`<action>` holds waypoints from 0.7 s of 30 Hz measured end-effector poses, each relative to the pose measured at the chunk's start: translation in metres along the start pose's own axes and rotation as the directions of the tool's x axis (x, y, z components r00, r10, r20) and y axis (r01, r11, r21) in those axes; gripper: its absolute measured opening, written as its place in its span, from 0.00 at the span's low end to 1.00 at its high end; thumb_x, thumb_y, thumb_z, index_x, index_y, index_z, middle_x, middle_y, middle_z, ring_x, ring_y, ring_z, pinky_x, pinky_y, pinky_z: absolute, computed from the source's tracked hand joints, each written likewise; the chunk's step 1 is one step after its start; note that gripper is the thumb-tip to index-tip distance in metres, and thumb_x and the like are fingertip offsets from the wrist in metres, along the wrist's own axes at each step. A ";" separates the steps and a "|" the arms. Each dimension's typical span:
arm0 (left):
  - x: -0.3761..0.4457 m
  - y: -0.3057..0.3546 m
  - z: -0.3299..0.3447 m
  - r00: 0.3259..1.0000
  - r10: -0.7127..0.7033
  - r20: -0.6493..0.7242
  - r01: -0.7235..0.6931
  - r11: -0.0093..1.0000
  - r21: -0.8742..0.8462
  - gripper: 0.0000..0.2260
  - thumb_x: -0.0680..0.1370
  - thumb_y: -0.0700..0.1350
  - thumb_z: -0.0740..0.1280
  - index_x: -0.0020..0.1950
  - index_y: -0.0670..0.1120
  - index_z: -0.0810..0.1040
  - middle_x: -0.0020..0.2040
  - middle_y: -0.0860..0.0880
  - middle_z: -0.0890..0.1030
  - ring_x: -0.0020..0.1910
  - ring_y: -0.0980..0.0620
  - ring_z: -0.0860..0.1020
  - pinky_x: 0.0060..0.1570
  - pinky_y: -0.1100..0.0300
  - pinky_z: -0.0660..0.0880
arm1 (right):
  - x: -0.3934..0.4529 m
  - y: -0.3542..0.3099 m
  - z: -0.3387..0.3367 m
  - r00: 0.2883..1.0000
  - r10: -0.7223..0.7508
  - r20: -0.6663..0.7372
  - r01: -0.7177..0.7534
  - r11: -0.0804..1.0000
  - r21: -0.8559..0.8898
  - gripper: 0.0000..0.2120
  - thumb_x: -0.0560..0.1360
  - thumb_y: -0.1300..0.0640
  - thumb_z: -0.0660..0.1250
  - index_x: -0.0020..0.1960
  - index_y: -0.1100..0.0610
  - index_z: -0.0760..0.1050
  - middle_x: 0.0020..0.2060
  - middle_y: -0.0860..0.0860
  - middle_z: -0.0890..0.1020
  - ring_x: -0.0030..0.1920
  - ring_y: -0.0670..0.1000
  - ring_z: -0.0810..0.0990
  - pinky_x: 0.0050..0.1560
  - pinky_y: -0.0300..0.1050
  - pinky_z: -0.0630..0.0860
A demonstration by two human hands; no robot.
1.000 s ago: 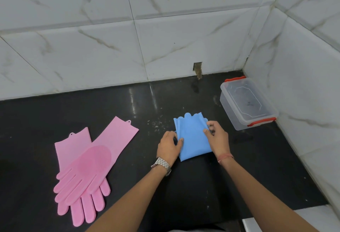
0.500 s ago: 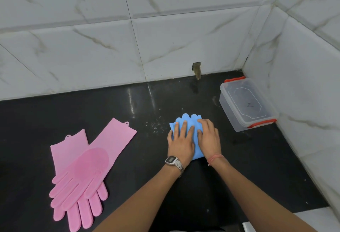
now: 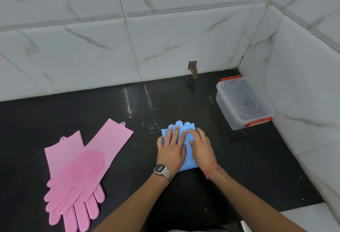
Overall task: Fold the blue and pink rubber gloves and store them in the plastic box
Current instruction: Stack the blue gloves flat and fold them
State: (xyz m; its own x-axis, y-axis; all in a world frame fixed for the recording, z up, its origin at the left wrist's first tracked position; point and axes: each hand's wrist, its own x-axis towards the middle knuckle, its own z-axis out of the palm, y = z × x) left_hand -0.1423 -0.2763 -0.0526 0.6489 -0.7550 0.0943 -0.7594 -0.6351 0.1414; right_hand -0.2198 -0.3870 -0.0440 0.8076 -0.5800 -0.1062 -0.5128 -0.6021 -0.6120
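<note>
The blue gloves [image 3: 189, 162] lie folded into a small pad on the black counter [image 3: 239, 167], their fingertips poking out at the far edge. My left hand [image 3: 172, 149] and my right hand [image 3: 201, 147] both rest flat on top of the pad, palms down and fingers spread, side by side and covering most of it. The pink gloves [image 3: 81, 165] lie unfolded and overlapped at the left, fingers toward me. A clear plastic box [image 3: 227, 110] with red clips stands at the right, in the corner by the wall.
White marble-look tiled walls close the counter at the back and right. A small hole in the back wall [image 3: 192, 66] sits just above the counter. Specks of dirt lie beyond the blue pad. The counter's front edge shows at the bottom right.
A second ago my hands held the blue pad by its sides. They then moved onto it and now press it flat. Pink gloves and box have not moved.
</note>
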 end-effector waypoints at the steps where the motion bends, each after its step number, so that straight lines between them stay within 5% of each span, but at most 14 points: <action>1: 0.001 0.004 0.000 1.000 0.006 0.002 -0.006 1.000 0.016 0.23 0.75 0.49 0.65 0.71 0.49 0.71 0.74 0.47 0.68 0.74 0.43 0.64 0.64 0.40 0.67 | -0.003 -0.001 0.004 0.999 -0.034 -0.037 0.027 0.984 -0.175 0.21 0.81 0.57 0.57 0.73 0.48 0.61 0.76 0.51 0.59 0.71 0.53 0.64 0.66 0.47 0.66; 5: 0.003 0.012 0.005 0.999 0.015 0.045 -0.016 0.999 0.027 0.24 0.80 0.51 0.53 0.75 0.47 0.64 0.76 0.46 0.63 0.76 0.45 0.60 0.72 0.44 0.59 | -0.007 0.004 0.011 0.991 -0.129 -0.038 0.104 0.913 -0.395 0.26 0.82 0.53 0.53 0.78 0.51 0.51 0.79 0.51 0.47 0.78 0.51 0.45 0.75 0.51 0.48; 8: 0.001 0.008 0.013 0.998 0.007 0.056 -0.006 1.000 -0.030 0.24 0.82 0.53 0.47 0.77 0.48 0.58 0.78 0.47 0.58 0.76 0.46 0.57 0.74 0.48 0.58 | -0.003 0.011 0.013 0.995 -0.104 -0.003 0.092 0.896 -0.435 0.27 0.82 0.49 0.50 0.79 0.51 0.47 0.79 0.51 0.47 0.78 0.51 0.45 0.75 0.52 0.47; 21: 0.006 0.006 0.019 0.997 0.015 0.081 -0.010 0.998 -0.061 0.25 0.82 0.54 0.48 0.78 0.49 0.55 0.78 0.49 0.56 0.77 0.48 0.54 0.74 0.50 0.55 | 0.002 0.016 0.019 1.000 -0.015 0.007 0.017 0.913 -0.408 0.28 0.82 0.47 0.47 0.79 0.52 0.43 0.79 0.51 0.47 0.78 0.51 0.47 0.75 0.55 0.46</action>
State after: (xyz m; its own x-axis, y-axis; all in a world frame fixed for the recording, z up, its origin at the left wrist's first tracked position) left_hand -0.1440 -0.2879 -0.0702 0.6312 -0.7755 0.0161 -0.7619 -0.6160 0.2001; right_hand -0.2205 -0.3876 -0.0695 0.8176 -0.5666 -0.1025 -0.5730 -0.7833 -0.2410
